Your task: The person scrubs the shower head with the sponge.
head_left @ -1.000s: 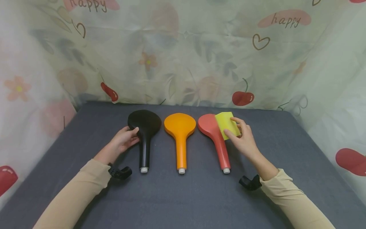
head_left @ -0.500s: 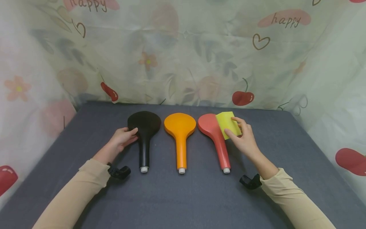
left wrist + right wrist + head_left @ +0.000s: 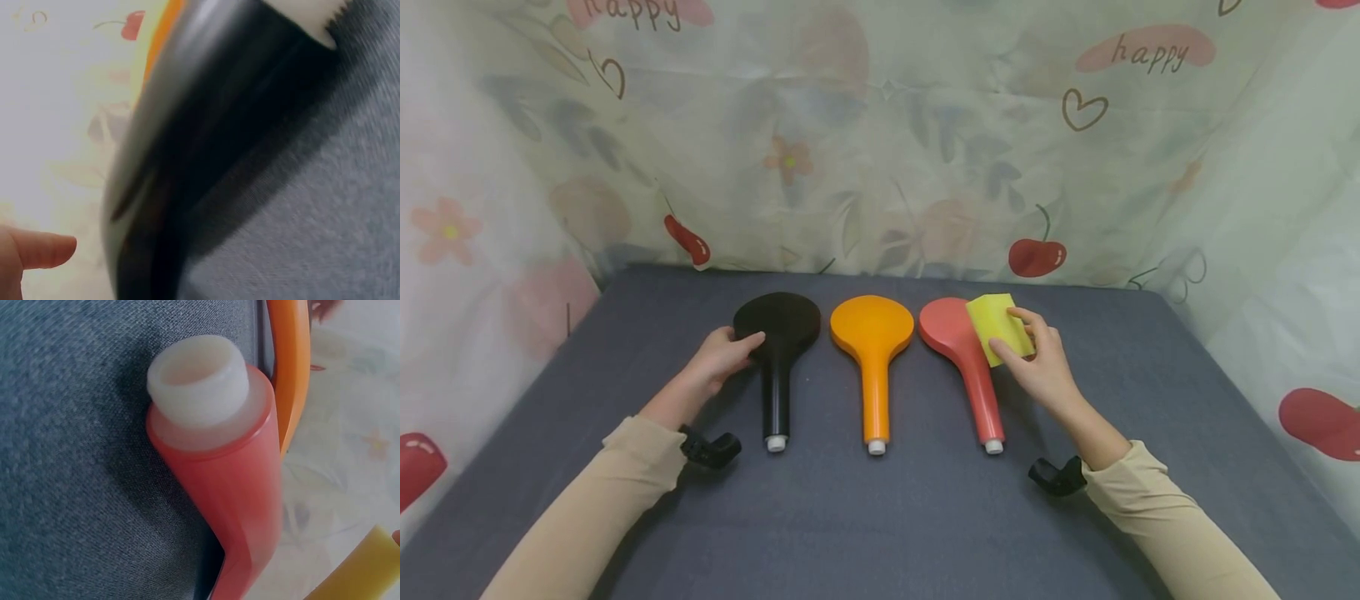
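Note:
Three shower heads with white threaded ends lie side by side, handles toward me. My left hand (image 3: 715, 358) grips the left rim of the black shower head (image 3: 788, 313), thumb on its top; the other fingers are mostly hidden at the edge. In the left wrist view, its black handle (image 3: 206, 81) fills the middle. At the right, my right hand (image 3: 1043, 363) pinches a yellow sponge (image 3: 994, 323) between thumb and fingers. The sponge overlaps the right side of the red shower head (image 3: 942, 323) in the head view.
An orange shower head (image 3: 872, 320) lies between the black and red ones, touched by neither hand. All rest on a dark grey cloth-covered table (image 3: 880, 525). A printed curtain (image 3: 887, 125) surrounds the back and sides. Black wrist cameras (image 3: 711, 450) hang below the sleeves.
The black shower head has shifted slightly left, its handle end a little farther from me. My left fingers have slipped from sight behind its rim. My right hand and the sponge stay nearly still.

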{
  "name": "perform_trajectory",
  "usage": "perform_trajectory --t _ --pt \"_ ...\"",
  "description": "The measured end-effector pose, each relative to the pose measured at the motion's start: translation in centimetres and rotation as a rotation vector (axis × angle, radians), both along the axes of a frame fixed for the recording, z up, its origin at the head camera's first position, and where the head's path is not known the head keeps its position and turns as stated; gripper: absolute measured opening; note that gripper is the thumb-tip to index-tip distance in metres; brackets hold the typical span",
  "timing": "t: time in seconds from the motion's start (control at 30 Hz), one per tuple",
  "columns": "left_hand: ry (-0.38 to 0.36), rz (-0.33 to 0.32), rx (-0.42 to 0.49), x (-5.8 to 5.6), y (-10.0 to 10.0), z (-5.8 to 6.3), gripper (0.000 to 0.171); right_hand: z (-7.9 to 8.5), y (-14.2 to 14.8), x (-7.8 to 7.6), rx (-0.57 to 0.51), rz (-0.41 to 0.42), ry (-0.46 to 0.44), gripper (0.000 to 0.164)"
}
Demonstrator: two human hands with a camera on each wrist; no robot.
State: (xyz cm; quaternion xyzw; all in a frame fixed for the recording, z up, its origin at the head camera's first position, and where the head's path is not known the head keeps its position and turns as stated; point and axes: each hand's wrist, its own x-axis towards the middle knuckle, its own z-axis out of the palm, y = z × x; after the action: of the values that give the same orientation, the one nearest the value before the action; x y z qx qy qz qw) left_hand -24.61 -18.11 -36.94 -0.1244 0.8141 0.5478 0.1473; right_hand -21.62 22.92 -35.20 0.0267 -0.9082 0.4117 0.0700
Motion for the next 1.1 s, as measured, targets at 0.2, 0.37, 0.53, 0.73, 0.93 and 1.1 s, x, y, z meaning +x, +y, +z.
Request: perform_trajectory --t 0.2,0.37,0.53,0.73,0.93,1.1 --pt "0.171 0.085 -0.077 0.8 0.8 1.4 0.067 -0.1 0.0 -0.1 0.009 -0.006 0.001 0.061" --pt "0.271 0.099 0.017 1.5 2.7 2.4 0.054 -0.2 0.1 -0.2 0.008 -0.007 0.011 0.062" --pt "0.201 -0.075 0.151 2.1 5.2 2.5 0.051 -0.1 0.2 -0.2 0.001 -0.006 0.007 0.062" --pt "0.066 -0.243 0.197 2.6 8.2 1.6 0.054 -0.1 0.1 -0.3 0.003 -0.011 0.011 0.062" --pt "-0.034 -0.251 0.236 2.8 10.6 0.5 0.058 -0.1 0.0 -0.3 0.002 -0.01 0.01 0.062" --pt "-0.103 -0.201 0.287 2.8 11.8 -0.4 0.06 -0.2 0.1 -0.3 0.002 -0.004 0.001 0.063"
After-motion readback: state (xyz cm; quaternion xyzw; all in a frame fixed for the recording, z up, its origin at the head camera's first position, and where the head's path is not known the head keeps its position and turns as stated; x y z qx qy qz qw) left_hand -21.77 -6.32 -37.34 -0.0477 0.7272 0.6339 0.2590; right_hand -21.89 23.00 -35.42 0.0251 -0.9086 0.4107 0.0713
